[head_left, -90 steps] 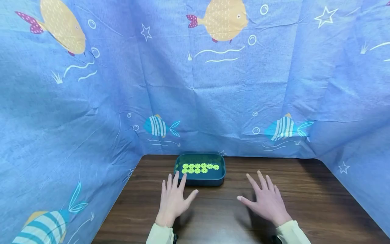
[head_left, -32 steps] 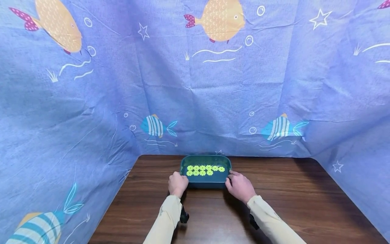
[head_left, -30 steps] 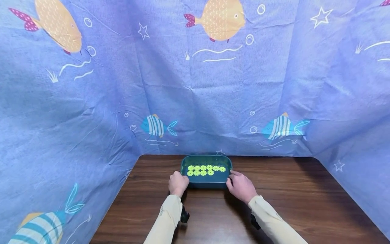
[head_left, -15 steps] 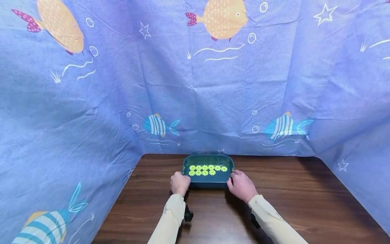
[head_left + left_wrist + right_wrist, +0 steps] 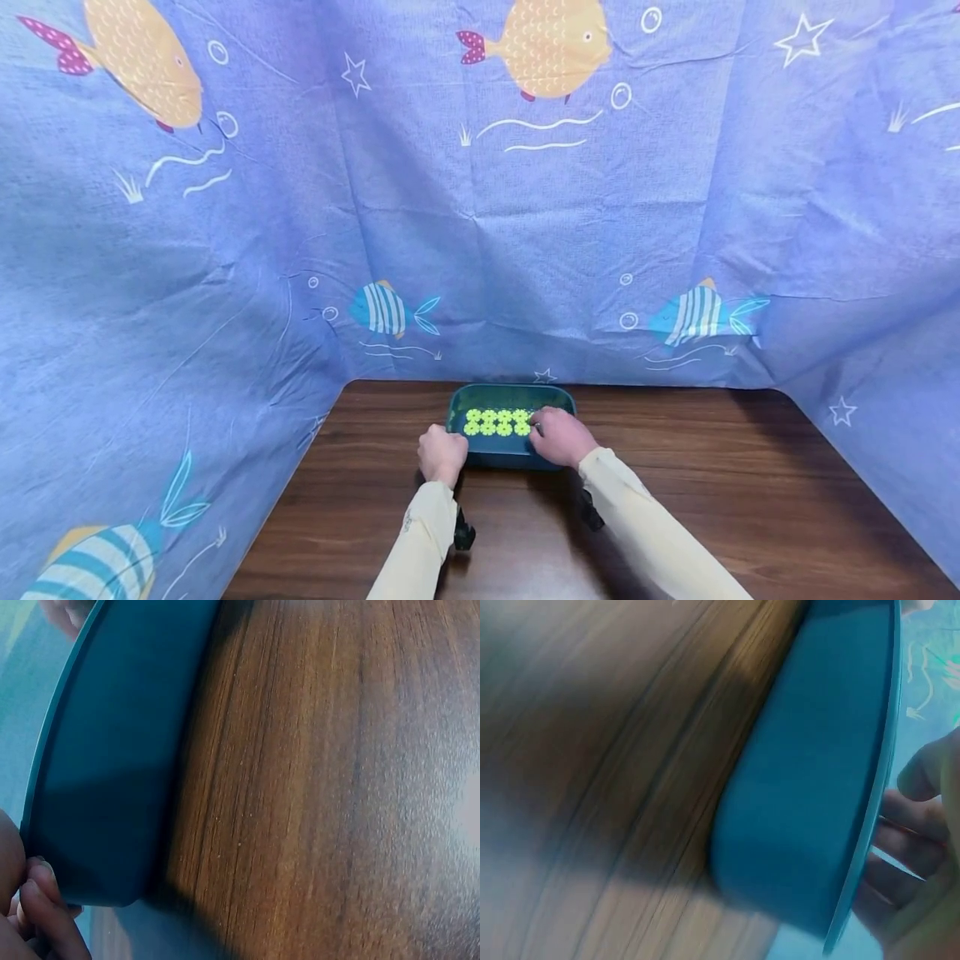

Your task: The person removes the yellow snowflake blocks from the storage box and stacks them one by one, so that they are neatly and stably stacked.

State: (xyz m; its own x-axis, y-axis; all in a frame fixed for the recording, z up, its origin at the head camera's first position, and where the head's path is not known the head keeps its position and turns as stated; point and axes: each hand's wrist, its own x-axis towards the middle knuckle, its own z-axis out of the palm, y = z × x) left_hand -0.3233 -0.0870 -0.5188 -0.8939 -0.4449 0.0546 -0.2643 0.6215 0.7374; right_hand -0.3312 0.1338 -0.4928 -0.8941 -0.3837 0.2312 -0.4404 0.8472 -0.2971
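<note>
A dark teal rectangular tray sits at the back of the table, its outer wall close up in both wrist views. On its floor lie rows of yellow-green flower shapes; whether they are loose pieces cannot be told. My left hand grips the tray's left end, thumb and fingers on the rim. Over the right part of the tray is my right hand, its fingers bent down inside beside the flower shapes. In the right wrist view those fingers show partly behind the rim; anything between them is hidden.
The brown wood-grain table spreads in front and to both sides. A blue fish-print curtain hangs right behind the tray and along both sides. A dark wrist device sits under the left sleeve.
Both hands came from open above the table to the tray's ends, and the tray shifted slightly right. My right hand has since left the right end and moved left over the tray.
</note>
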